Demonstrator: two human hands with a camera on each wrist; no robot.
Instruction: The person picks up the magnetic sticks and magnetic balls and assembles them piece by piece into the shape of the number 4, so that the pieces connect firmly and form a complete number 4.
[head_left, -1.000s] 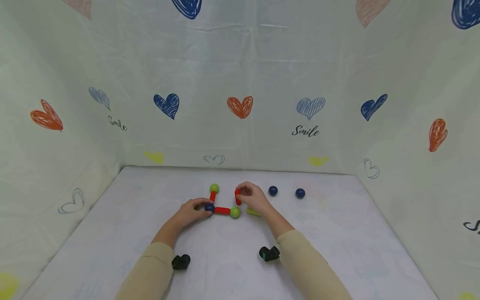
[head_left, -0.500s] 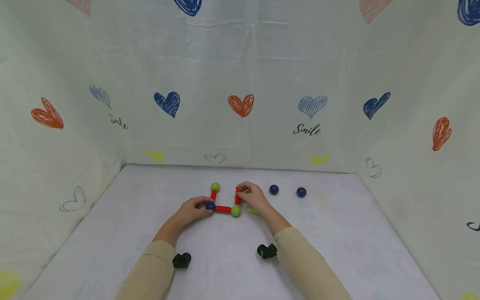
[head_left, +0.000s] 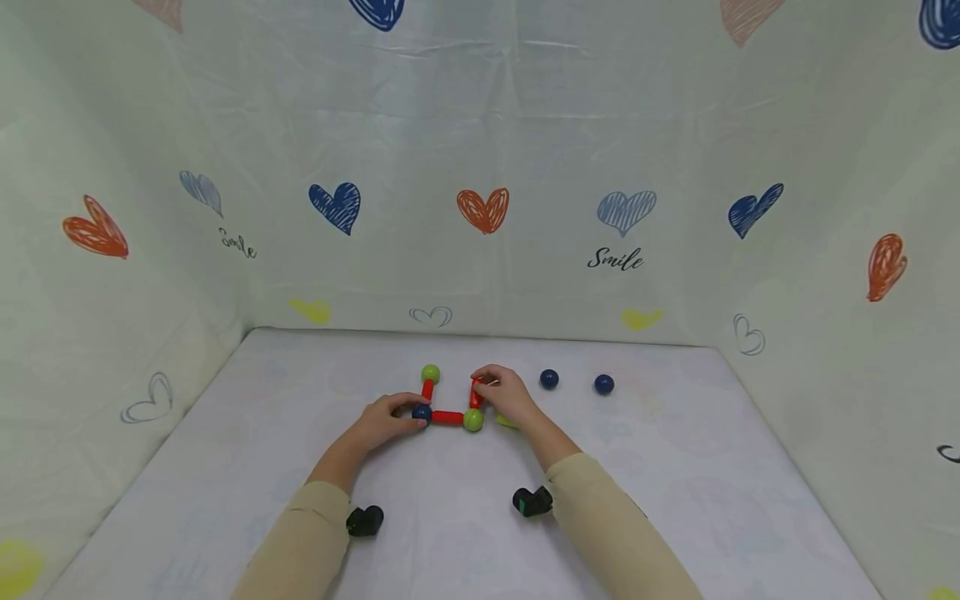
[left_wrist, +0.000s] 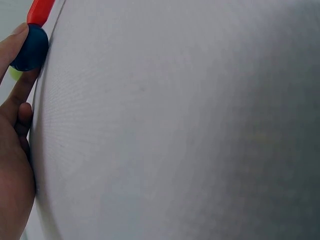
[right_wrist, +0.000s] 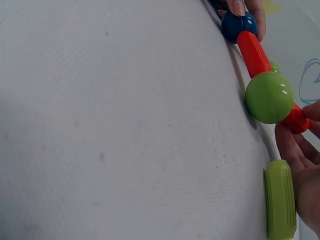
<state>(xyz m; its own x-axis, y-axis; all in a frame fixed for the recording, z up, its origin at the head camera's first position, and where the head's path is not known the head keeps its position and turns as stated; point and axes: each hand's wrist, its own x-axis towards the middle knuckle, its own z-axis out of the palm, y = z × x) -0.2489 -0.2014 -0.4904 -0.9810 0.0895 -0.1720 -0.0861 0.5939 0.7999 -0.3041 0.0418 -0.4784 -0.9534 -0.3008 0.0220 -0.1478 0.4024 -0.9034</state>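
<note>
Tabletop (head_left: 450, 500), red rod (head_left: 476, 402) partly behind right hand (head_left: 507, 393)

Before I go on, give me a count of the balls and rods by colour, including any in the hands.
Blue balls: 3
Green balls: 2
Red rods: 3
Green rod: 1
Total: 9

left sleeve (head_left: 296, 537) and right sleeve (head_left: 611, 525): long, plain beige, lightly creased, each ending behind the bare left hand (head_left: 382, 421) and right hand (head_left: 508, 393). left wrist unit (head_left: 365, 521) and right wrist unit (head_left: 532, 502): black, two-lobed, on the thumb side, behind the hand; the right bears a small green mark (head_left: 522, 505).
</note>
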